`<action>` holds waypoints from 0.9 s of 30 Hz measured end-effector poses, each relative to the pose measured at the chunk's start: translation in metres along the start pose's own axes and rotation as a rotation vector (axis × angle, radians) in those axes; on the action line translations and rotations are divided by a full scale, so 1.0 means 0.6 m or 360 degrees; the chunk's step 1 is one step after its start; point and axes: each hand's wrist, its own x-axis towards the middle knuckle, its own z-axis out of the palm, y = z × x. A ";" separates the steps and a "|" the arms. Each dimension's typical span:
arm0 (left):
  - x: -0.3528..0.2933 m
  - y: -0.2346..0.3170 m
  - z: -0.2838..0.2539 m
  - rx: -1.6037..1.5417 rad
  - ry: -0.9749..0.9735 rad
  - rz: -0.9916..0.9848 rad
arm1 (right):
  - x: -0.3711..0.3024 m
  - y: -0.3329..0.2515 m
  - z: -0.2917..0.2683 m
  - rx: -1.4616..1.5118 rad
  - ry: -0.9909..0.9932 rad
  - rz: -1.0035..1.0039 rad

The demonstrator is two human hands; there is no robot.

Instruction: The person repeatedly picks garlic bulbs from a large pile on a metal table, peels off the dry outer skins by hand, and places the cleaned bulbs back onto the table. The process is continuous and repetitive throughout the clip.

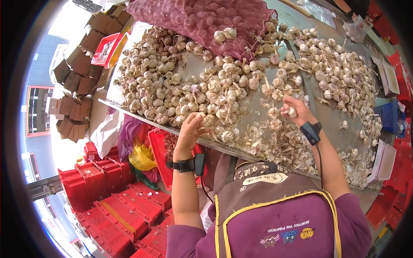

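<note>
Here we stand at a metal table (327, 116) heaped with garlic (180, 86), sorting bulbs. Our right hand (297, 109) has its fingers closed round one garlic bulb (292, 112), lifted just above the loose skins (279, 142). Our left hand (190, 131) reaches to the table's near edge, fingers half curled over bulbs there; whether it has hold of one we cannot tell. To do this well, we judge, we should grip the bulb firmly but lightly, so the cloves stay whole, and draw bulbs from the near edge, not from under the red mesh sack (202, 19).
</note>
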 end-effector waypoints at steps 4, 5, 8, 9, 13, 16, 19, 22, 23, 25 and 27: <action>-0.008 0.032 -0.010 -0.0370 -0.0046 0.0057 | 0.061 0.011 0.081 -0.0726 -0.0089 -0.0169; -0.006 0.036 -0.017 -0.0403 0.0013 0.0062 | 0.080 0.014 0.097 -0.0930 -0.0033 -0.0242; 0.012 0.035 -0.073 -0.0174 0.0147 -0.0009 | 0.130 0.009 0.121 -0.1982 0.0318 -0.0729; 0.017 0.038 -0.086 -0.0021 0.0288 -0.0005 | 0.153 0.011 0.125 -0.2395 0.0469 -0.0943; 0.048 0.058 -0.127 0.1497 0.0712 0.0044 | 0.187 0.029 0.149 -0.2901 0.0710 -0.0789; 0.062 0.081 -0.114 0.2109 0.0688 0.0048 | 0.195 0.038 0.150 -0.2987 0.0710 -0.0743; 0.090 0.081 -0.091 0.2520 0.0572 -0.0025 | 0.182 0.053 0.156 -0.2904 0.0626 -0.0853; 0.126 0.068 -0.105 0.2558 0.0484 0.0184 | 0.159 0.066 0.155 -0.2297 0.0342 -0.0493; 0.132 0.074 -0.106 0.2549 0.0437 0.0227 | 0.162 0.076 0.123 -0.1685 0.0185 -0.0254; 0.131 0.093 -0.107 0.2403 0.0380 0.0204 | 0.130 0.074 0.124 -0.0890 0.0027 0.0094; 0.113 0.117 -0.106 0.2125 0.0362 0.0097 | 0.111 0.081 0.128 -0.0337 -0.0202 0.0194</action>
